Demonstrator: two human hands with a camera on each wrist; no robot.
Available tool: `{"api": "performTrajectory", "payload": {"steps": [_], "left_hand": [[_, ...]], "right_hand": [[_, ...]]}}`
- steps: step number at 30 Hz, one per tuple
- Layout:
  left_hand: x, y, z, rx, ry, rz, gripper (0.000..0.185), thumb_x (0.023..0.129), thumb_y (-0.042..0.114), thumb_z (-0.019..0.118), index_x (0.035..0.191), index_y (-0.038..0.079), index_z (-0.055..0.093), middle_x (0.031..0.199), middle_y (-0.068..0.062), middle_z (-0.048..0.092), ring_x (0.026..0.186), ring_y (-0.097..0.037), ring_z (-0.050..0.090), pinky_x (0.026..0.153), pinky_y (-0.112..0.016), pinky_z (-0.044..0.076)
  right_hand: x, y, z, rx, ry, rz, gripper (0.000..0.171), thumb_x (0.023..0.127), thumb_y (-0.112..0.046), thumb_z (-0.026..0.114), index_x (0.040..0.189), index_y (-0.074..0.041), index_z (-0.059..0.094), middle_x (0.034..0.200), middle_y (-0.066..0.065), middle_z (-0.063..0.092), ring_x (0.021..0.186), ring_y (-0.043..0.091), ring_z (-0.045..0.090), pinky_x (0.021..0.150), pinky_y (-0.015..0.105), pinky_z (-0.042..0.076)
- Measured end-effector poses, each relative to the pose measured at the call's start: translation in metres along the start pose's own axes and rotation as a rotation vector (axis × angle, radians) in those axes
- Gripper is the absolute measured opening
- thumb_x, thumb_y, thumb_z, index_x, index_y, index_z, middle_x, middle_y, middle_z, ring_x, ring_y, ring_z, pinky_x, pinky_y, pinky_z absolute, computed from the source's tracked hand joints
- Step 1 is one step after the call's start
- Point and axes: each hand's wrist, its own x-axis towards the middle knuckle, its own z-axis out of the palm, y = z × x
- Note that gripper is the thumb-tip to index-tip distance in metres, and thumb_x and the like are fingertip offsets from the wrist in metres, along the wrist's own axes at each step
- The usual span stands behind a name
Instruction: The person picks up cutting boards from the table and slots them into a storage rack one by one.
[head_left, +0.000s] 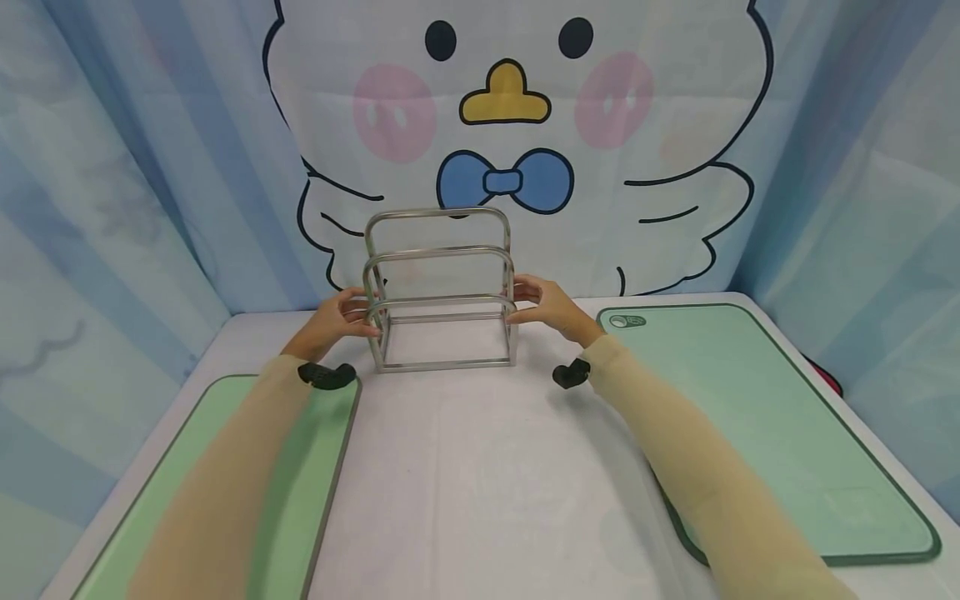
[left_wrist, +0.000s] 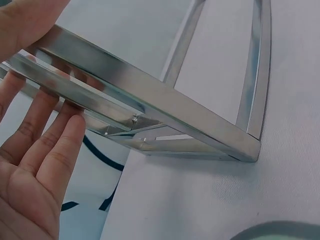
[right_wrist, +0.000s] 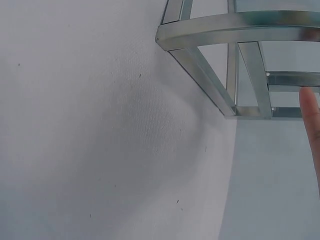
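A silvery metal rack (head_left: pixel 442 365) with three upright arched bars on a rectangular base stands at the far side of the table. My left hand (head_left: pixel 337 321) holds its left side. In the left wrist view, the thumb lies on the front upright (left_wrist: pixel 150 92) while several fingers (left_wrist: pixel 57 157) reach the bars behind it. On the opposite side, my right hand (head_left: pixel 551 307) grips the rack's right uprights, its thumb near the front one. Only one fingertip (right_wrist: pixel 306 95) of this hand appears in the right wrist view, against a rear bar.
A green board (head_left: pixel 318 450) lies on the table (head_left: pixel 465 492) at the left, partly beneath the left sleeve. Another pale green board (head_left: pixel 780 417) with a handle slot lies at the right, overlapped by the right sleeve. A printed curtain (head_left: pixel 697 100) hangs right behind the rack.
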Motion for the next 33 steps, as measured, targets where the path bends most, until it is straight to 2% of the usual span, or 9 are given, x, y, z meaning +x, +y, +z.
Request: {"api": "performTrajectory", "payload": {"steps": [5,9,19,33], "left_hand": [[0.003,0.002,0.005,0.006,-0.008,-0.012,0.077,0.084,0.005,0.068,0.146,0.003,0.022,0.145,-0.024,0.036,0.136,-0.038,0.034,0.111,-0.053,0.029],[0.006,0.003,0.01,0.027,-0.004,-0.007,0.079,0.083,0.006,0.07,0.146,0.003,0.023,0.144,-0.024,0.038,0.136,-0.036,0.035,0.11,-0.051,0.032],[0.013,0.007,0.023,-0.002,-0.005,0.006,0.069,0.08,-0.001,0.07,0.138,0.001,0.034,0.137,-0.026,0.045,0.13,-0.037,0.043,0.104,-0.048,0.041],[0.019,0.01,0.035,0.031,-0.022,-0.014,0.073,0.081,0.002,0.07,0.141,0.003,0.031,0.14,-0.023,0.044,0.133,-0.036,0.04,0.11,-0.052,0.033]], "right_hand": [[-0.006,0.001,-0.006,-0.005,0.001,0.0,0.071,0.082,-0.008,0.071,0.143,-0.005,0.036,0.137,0.019,0.048,0.13,0.032,0.043,0.11,0.049,0.034],[-0.011,0.001,-0.011,-0.008,0.005,0.0,0.071,0.082,-0.009,0.072,0.143,-0.005,0.036,0.137,0.019,0.048,0.13,0.032,0.043,0.11,0.05,0.034],[-0.022,0.004,-0.021,-0.024,0.009,0.013,0.072,0.082,-0.009,0.071,0.143,-0.001,0.034,0.137,0.021,0.047,0.13,0.034,0.042,0.11,0.052,0.032],[-0.034,0.003,-0.031,-0.037,0.023,0.026,0.071,0.082,-0.003,0.068,0.143,0.001,0.032,0.136,0.024,0.046,0.13,0.037,0.041,0.11,0.053,0.031]]}}
